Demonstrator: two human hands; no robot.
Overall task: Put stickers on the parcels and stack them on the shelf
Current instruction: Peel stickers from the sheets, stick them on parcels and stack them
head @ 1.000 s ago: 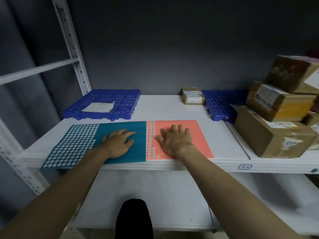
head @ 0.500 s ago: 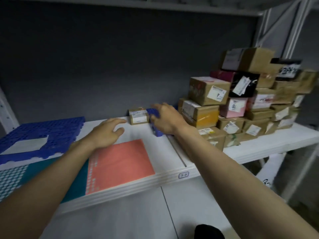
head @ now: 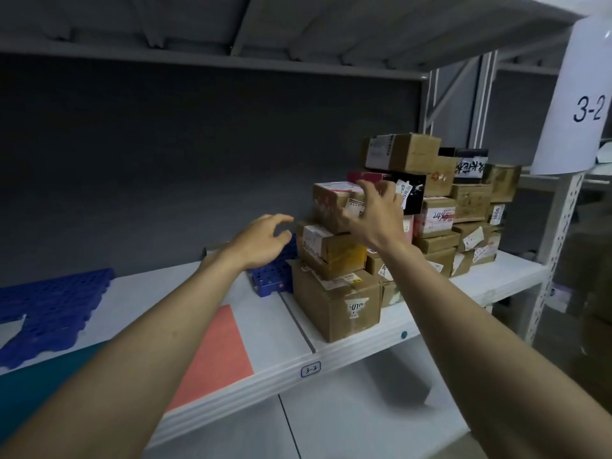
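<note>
As the right hand (head: 371, 215) reaches the top parcel (head: 334, 203) at two o'clock on the shelf (head: 364, 339), both grips spread, left hand (head: 265, 240) alongside; fetching step, next needs a firm two-handed clasp.

Both arms out fwd; left hand (head: 265, 241) and right hand (head: 372, 212) raised, fingers loosely spread.

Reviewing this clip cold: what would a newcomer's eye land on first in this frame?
The pile of taped cardboard parcels stacked on the right of the white shelf, with the right hand reaching onto the box on top of the near stack. The left hand hovers open beside it, above a blue perforated tray. Nearer the front edge lies a coral sticker sheet.
</note>
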